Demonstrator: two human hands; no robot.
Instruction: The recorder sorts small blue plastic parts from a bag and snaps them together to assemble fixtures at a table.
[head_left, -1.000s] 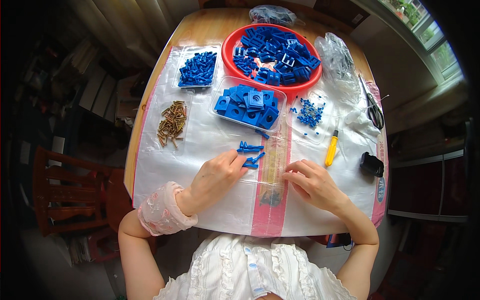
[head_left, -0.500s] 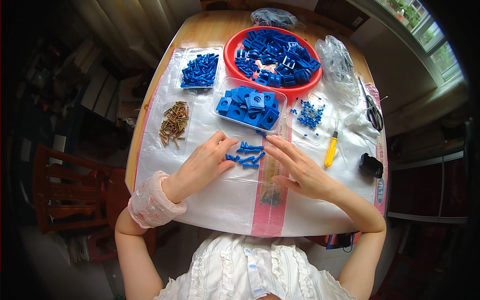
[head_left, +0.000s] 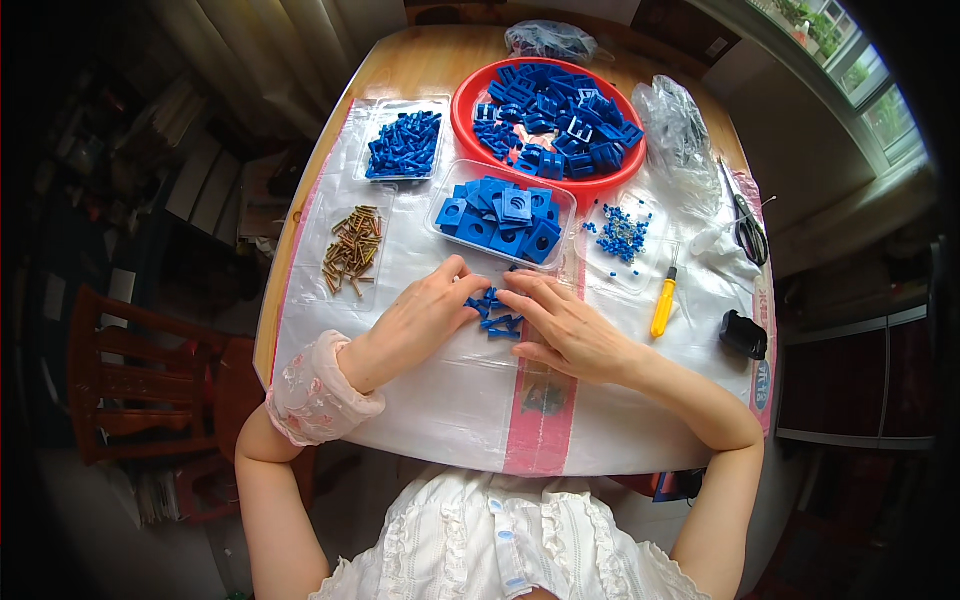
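Observation:
A small pile of slim blue plastic pieces, shaped like wall plugs (head_left: 500, 321), lies on the white sheet in front of me. My left hand (head_left: 425, 315) rests along its left side, fingers curved and apart, the fingertips at the pieces. From the right, my right hand (head_left: 570, 325) reaches over the pile's edge with its fingers spread. Some pieces are partly covered by the fingers. Neither hand shows anything gripped. Just beyond the hands stands a clear tub (head_left: 436, 222) of square blue plates with round holes (head_left: 508, 238).
Brass-coloured screws (head_left: 350, 250) lie in a clear tray at left, near a box of blue plugs (head_left: 404, 144). A red basin (head_left: 460, 118) holds blue parts. At right are small blue-and-clear pieces (head_left: 622, 235), a yellow-handled screwdriver (head_left: 663, 305), scissors (head_left: 748, 232) and a black object (head_left: 743, 334).
My hands have come closer together around the blue plugs. The pile is bunched more tightly between them.

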